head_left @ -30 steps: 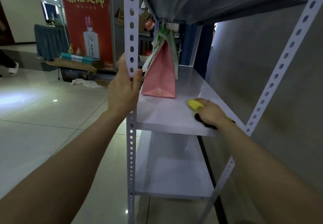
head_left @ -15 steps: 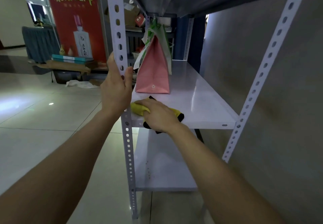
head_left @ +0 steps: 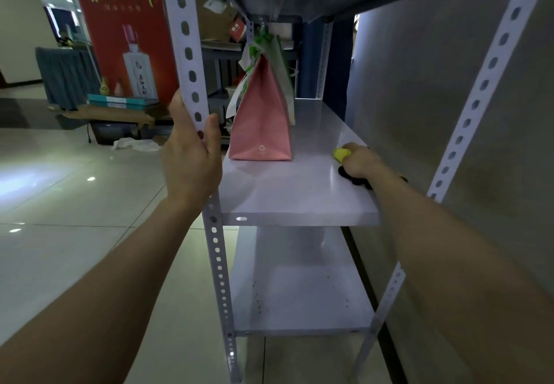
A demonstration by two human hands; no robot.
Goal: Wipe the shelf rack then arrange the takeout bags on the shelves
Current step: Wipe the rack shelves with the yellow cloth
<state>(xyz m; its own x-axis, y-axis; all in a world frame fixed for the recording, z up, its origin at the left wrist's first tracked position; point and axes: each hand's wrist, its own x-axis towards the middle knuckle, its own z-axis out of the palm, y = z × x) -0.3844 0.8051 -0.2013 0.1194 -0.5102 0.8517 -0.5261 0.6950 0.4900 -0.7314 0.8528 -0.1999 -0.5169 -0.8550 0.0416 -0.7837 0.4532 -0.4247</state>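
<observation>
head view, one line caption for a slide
Left hand grips rack upright; right hand wipes shelf with cloth.

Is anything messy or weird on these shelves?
Yes. The bottom shelf has small dark specks scattered on it, like crumbs or dirt. On the middle shelf the pink bag stands upright, and nothing there looks spilled.

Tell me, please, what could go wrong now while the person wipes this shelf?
1. The pink bag stands upright on the same shelf; a wide sweep by the right hand with the cloth could tip it.
2. The lower shelf shows dark specks and might get skipped.
</observation>
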